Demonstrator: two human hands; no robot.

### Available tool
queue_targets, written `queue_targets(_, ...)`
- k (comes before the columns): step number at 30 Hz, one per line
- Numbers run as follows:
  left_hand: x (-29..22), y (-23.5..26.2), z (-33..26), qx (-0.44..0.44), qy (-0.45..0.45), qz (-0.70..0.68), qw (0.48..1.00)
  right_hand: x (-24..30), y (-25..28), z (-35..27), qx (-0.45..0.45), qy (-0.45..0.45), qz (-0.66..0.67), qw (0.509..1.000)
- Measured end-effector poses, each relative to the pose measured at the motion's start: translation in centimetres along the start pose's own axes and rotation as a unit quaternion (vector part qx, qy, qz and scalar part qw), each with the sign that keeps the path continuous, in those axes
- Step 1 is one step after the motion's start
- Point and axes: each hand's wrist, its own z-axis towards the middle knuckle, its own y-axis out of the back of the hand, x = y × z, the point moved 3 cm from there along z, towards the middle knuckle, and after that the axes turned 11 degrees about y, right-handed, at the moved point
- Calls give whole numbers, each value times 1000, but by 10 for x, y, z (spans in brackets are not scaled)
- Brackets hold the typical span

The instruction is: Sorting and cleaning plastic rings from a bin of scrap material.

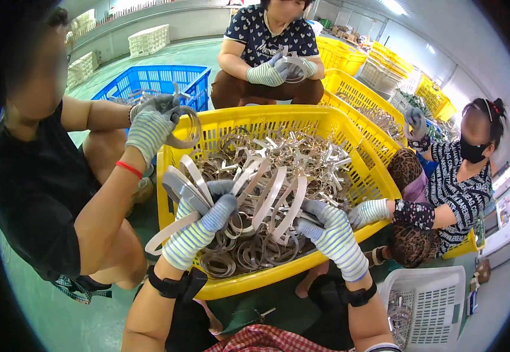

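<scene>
Tub (243, 284): is holding rings (218, 265) in front, pieces (325, 158) behind
Crate (196, 91): is standing behind tub, left
Bin (428, 314): is standing right, nearer

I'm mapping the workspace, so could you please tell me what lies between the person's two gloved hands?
In the head view, pale looped strips lie between the left hand and right hand, over heaped parts.

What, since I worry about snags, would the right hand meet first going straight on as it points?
Probably the nearest pale loop fanning from the left hand; depth is unclear, and the right hand may already touch it.
</scene>
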Motion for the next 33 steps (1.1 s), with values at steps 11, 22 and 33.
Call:
queue_targets(11, -3, -6, -1, -8, 33, -51, 998, 7, 6, -4, -11, 23, -47, 999)
queue_targets(22, -10, -11, -17, -23, 13, -11, 1000, 19, 10, -16, -7, -7, 17, 1000)
queue_targets(33, -11, -25, -27, -5, -22, 70, 997, 26, 11, -19, -9, -11, -45, 999)
